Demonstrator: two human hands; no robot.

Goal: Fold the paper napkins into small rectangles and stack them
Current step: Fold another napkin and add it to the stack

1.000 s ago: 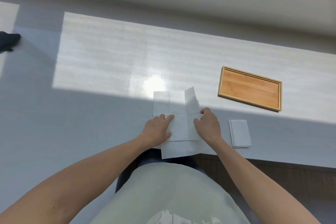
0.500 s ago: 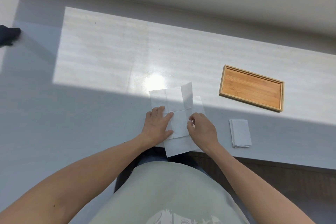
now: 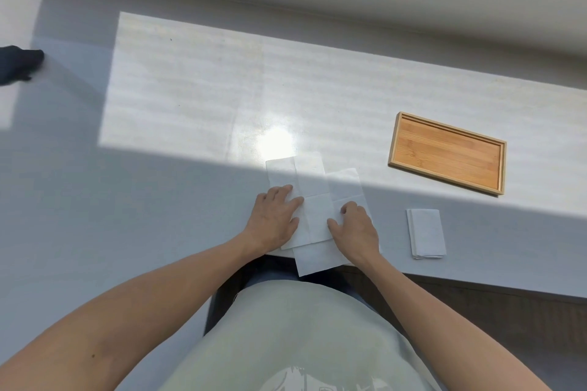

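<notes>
A white paper napkin (image 3: 313, 187) lies folded lengthwise into a strip at the table's front edge, on top of another unfolded napkin (image 3: 346, 187) whose corner hangs over the edge. My left hand (image 3: 274, 219) presses flat on the strip's left side. My right hand (image 3: 355, 230) lies flat on its right side, fingers spread. To the right rests a small stack of folded napkins (image 3: 426, 233).
A shallow bamboo tray (image 3: 444, 152) sits on the white table (image 3: 190, 98) at the right, beyond the folded stack. A dark object (image 3: 17, 65) lies at the far left. A bright sun patch covers the table's middle.
The right flap of the top napkin, raised before, now lies flat over the middle. My right hand moved from pinching the flap to pressing down on it.
</notes>
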